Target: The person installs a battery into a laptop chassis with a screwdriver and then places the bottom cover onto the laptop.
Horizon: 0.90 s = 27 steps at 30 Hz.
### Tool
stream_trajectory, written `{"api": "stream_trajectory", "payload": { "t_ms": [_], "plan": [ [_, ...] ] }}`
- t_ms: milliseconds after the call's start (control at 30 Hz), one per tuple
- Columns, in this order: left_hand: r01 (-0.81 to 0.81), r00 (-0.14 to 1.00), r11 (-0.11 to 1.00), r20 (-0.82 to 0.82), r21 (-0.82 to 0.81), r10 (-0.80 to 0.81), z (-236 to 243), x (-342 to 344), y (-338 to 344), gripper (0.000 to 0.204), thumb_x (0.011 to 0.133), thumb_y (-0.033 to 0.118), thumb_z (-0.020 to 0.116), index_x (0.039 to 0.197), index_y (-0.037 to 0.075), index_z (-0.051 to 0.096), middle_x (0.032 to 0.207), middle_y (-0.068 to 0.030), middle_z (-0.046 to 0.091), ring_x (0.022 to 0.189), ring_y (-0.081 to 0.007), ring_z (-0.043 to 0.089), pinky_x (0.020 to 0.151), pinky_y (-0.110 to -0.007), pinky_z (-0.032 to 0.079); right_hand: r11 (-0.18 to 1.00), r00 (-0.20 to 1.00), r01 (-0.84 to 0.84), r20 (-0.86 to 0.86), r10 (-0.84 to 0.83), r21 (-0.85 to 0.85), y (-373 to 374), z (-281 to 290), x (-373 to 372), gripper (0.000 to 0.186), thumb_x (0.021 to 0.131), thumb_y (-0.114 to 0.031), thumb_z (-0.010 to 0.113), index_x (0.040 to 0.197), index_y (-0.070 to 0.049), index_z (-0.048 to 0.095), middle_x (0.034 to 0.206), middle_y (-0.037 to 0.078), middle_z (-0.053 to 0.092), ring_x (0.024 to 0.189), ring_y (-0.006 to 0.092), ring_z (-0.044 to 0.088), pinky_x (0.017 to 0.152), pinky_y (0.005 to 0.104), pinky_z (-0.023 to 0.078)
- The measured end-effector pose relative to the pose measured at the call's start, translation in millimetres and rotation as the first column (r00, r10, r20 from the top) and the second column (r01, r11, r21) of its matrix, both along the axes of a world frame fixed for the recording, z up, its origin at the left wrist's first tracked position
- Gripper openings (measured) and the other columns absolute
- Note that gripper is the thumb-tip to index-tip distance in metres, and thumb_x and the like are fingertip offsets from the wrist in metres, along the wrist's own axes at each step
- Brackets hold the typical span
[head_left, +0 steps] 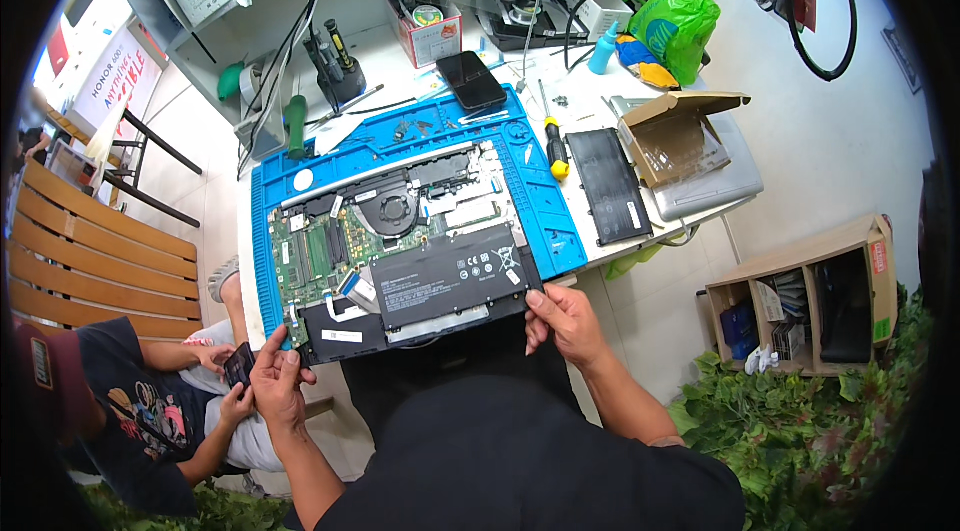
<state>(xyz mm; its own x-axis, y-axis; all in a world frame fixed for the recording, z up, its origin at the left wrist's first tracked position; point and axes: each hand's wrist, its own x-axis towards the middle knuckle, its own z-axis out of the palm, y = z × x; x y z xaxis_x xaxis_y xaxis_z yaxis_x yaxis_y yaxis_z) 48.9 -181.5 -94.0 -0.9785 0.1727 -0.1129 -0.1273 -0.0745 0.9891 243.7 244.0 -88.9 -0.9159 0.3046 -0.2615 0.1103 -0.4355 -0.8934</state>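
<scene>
An opened laptop base [310, 221] lies on a blue repair mat [548, 221], its insides facing up. Its green circuit board [298, 261], round fan [388, 214] and flat black battery [445, 279] are exposed. The battery sits along the near side, with a ribbon cable [355, 288] beside it. At the near left corner my left hand [280, 383] pinches the laptop's edge between thumb and fingers. My right hand [565, 323] grips the near right corner, thumb on top and the other fingers curled below. The laptop's near edge reaches past the mat toward me.
Right of the mat lie a second black battery [608, 183], a yellow-black screwdriver [556, 149] and an open cardboard box [680, 146] on a silver laptop [735, 181]. A phone [471, 81] rests at the mat's far edge. A seated person [140, 401] holds a phone at left.
</scene>
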Motion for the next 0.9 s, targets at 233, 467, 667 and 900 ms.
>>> {"api": "stream_trajectory", "payload": {
  "t_ms": [233, 467, 667, 900],
  "plan": [
    [0.013, 1.000, 0.999, 0.012, 0.031, -0.014, 0, 0, -5, 0.054, 0.101, 0.003, 0.077, 0.151, -0.008, 0.060, 0.083, -0.0017, 0.065, 0.062, -0.0121, 0.066, 0.058, -0.024, 0.058, 0.999, 1.000, 0.024, -0.002, -0.024, -0.038, -5, -4, 3, 0.039, 0.114, -0.030, 0.065, 0.092, 0.002, 0.063, 0.065, 0.006, 0.057, 0.057, 0.0168, 0.061, 0.056, 0.0369, 0.060],
    [0.009, 0.999, 0.999, 0.049, 0.046, -0.011, 7, 9, 7, 0.051, 0.101, 0.000, 0.074, 0.150, -0.008, 0.062, 0.091, -0.0052, 0.069, 0.067, -0.0141, 0.071, 0.062, -0.024, 0.059, 0.997, 0.998, 0.058, -0.036, -0.060, -0.050, -1, -12, 6, 0.036, 0.114, -0.026, 0.064, 0.091, 0.002, 0.063, 0.064, 0.007, 0.057, 0.056, 0.0193, 0.061, 0.055, 0.0400, 0.061],
    [-0.006, 0.999, 0.995, 0.050, 0.097, 0.001, 0, 15, 5, 0.049, 0.102, 0.000, 0.074, 0.149, -0.007, 0.062, 0.092, -0.0058, 0.071, 0.067, -0.0137, 0.071, 0.062, -0.024, 0.059, 0.999, 0.998, 0.045, -0.041, -0.044, 0.016, 1, -11, 4, 0.037, 0.114, -0.027, 0.063, 0.091, 0.002, 0.064, 0.065, 0.007, 0.058, 0.057, 0.0173, 0.061, 0.057, 0.0386, 0.062],
    [0.052, 0.966, 0.904, -0.208, -0.423, -0.153, 42, -15, -36, 0.043, 0.100, 0.007, 0.080, 0.140, -0.004, 0.071, 0.104, -0.0102, 0.078, 0.080, -0.0164, 0.075, 0.073, -0.031, 0.061, 0.459, 0.974, 0.148, -0.048, -0.223, 0.876, 6, 30, 14, 0.029, 0.100, -0.019, 0.083, 0.083, -0.003, 0.064, 0.074, 0.005, 0.065, 0.061, 0.0130, 0.055, 0.053, 0.0331, 0.039]
  ]
}}
